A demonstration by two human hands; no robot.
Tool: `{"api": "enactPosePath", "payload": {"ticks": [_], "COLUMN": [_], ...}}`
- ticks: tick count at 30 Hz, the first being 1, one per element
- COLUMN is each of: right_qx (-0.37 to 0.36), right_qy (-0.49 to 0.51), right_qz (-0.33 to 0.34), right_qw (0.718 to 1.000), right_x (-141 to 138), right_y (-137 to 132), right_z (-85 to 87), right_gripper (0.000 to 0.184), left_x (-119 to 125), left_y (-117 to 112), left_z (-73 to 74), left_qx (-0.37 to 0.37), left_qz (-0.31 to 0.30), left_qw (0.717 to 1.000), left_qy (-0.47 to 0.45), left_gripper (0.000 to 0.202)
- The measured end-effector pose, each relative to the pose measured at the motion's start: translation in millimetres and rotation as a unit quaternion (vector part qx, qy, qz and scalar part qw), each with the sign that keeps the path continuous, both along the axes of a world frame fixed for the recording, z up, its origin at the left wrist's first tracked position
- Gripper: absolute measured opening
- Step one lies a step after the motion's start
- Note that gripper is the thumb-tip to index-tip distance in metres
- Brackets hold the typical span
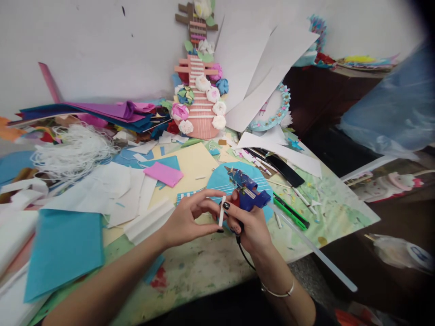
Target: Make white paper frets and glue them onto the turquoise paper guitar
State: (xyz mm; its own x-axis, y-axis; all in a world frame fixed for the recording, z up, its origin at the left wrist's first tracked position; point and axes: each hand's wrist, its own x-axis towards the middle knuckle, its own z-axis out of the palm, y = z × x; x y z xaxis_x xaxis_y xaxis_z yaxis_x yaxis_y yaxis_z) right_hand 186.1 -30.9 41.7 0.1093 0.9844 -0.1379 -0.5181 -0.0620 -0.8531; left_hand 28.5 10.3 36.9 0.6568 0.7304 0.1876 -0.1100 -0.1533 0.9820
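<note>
My left hand [190,217] pinches a short white paper stick [222,216] upright between thumb and fingers. In my right hand [254,226] is a blue hot glue gun [251,197], its nozzle pointing away to the upper left. A long translucent glue stick [316,250] sticks out of its back, and a black cord hangs below. My right thumb rests close against the white stick. Under the glue gun lies a round blue card piece [215,176] with white strings across it and a striped neck, partly hidden by my hands.
A pink paper guitar [202,120] with paper flowers leans on the wall. Tangled white string [73,149] lies at left, near blue paper [64,253]. A pink folded paper [163,174] sits mid-table. At right are a green cutter [290,212] and the table's edge.
</note>
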Motion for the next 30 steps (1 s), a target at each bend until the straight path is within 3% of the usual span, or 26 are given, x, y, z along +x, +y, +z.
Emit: {"api": "enactPosePath", "payload": {"ticks": [6, 12, 20, 25, 30], "right_qx": [0.055, 0.109, 0.094, 0.093, 0.088], "right_qy": [-0.150, -0.327, -0.322, -0.344, -0.335], "right_qz": [-0.029, 0.002, -0.010, 0.016, -0.030], "right_qw": [0.987, 0.939, 0.942, 0.934, 0.938], "right_x": [33, 57, 55, 57, 56], "right_y": [-20, -41, -39, -40, -39], "right_z": [-3.8, 3.5, -0.3, 0.4, -2.9], "right_gripper": [0.021, 0.011, 0.014, 0.012, 0.019], "left_x": [-10, -15, -15, -16, -16], "left_y": [10, 14, 11, 11, 12], "left_z": [5.7, 12.1, 14.2, 14.0, 13.0], "left_qx": [0.003, 0.043, 0.038, 0.035, 0.040], "left_qz": [0.049, 0.057, 0.023, 0.022, 0.023], "left_qw": [0.999, 0.997, 0.999, 0.999, 0.999], "left_qy": [-0.020, -0.034, -0.018, -0.015, -0.012], "left_gripper": [0.058, 0.058, 0.060, 0.060, 0.060]}}
